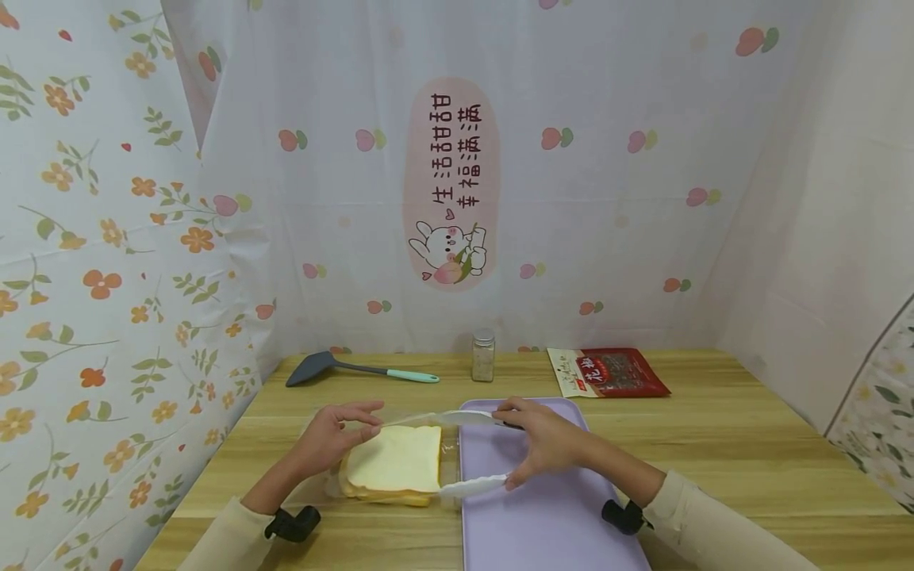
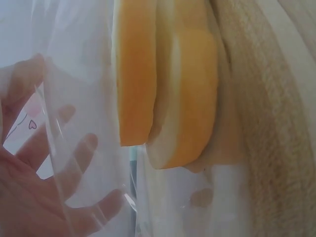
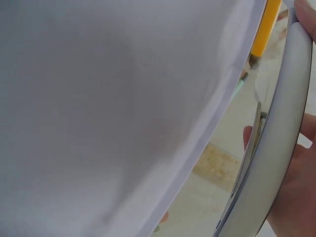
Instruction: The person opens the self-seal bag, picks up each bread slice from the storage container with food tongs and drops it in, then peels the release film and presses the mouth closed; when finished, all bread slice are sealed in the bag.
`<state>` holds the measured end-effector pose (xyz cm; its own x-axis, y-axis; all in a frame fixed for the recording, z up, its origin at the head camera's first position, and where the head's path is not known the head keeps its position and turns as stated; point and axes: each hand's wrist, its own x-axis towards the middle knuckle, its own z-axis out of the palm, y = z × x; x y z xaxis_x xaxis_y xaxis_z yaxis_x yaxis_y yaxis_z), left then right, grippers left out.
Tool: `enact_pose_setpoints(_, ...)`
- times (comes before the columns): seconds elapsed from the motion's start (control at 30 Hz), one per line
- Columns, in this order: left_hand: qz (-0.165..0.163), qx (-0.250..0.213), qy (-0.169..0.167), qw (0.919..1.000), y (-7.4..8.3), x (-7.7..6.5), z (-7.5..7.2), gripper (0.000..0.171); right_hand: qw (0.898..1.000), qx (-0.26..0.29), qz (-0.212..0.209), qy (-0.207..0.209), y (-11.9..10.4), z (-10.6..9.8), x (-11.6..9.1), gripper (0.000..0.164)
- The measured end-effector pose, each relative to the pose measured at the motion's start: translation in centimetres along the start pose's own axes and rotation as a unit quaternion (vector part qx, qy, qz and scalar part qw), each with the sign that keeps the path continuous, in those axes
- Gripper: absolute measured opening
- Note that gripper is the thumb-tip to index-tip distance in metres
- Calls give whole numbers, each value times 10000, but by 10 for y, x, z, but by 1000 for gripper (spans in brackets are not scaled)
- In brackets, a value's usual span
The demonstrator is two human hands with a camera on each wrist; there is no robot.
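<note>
Slices of toast bread [image 1: 400,458] lie stacked in a clear plastic bag [image 1: 448,450] on the wooden table. Over the bread's far left side is my left hand [image 1: 336,440], its thumb and fingers at the raised film. Up close in the left wrist view, the film covers several spread fingers beside the orange-brown crusts [image 2: 136,74]. My right hand [image 1: 550,440] holds white tongs [image 1: 471,485] spread wide, thumb on the near arm and fingers on the far one. Their tips reach left to the bread's right end. The hinge is hidden by the hand.
A lavender tray [image 1: 550,523] lies under the right hand, right of the bread. Along the back are a spatula [image 1: 357,367] with a mint handle, a glass spice jar [image 1: 483,357] and a red-and-cream spice packet [image 1: 610,373]. Patterned curtains [image 1: 343,238] hang behind and beside the table.
</note>
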<state>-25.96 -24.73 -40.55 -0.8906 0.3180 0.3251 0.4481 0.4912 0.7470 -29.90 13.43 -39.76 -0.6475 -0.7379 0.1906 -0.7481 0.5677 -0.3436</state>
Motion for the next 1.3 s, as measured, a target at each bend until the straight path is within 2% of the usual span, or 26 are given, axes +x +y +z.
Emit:
enact_pose_setpoints(0.17,43,10,37,10000,-1,0,-1,16,9994,312,142,43,6,-4,-10,91)
enact_pose_setpoints(0.43,241,6,23,9997,-2,1,1,16,9978,542,384,8,12,-18,-33,92)
enact_pose_setpoints(0.7,395,130,-80,9991,-3,-1,2,18,9977,363,541,210,23,-32,-62,92)
enact_pose_setpoints(1.0,307,199,-170,9992,-3,-2,2,16,9964,144,735,400,41,-43,-96,93)
enact_pose_setpoints(1.3,386,260,-219,9987,-4,-2,2,16,9941,152,903,576,56,-51,-121,91)
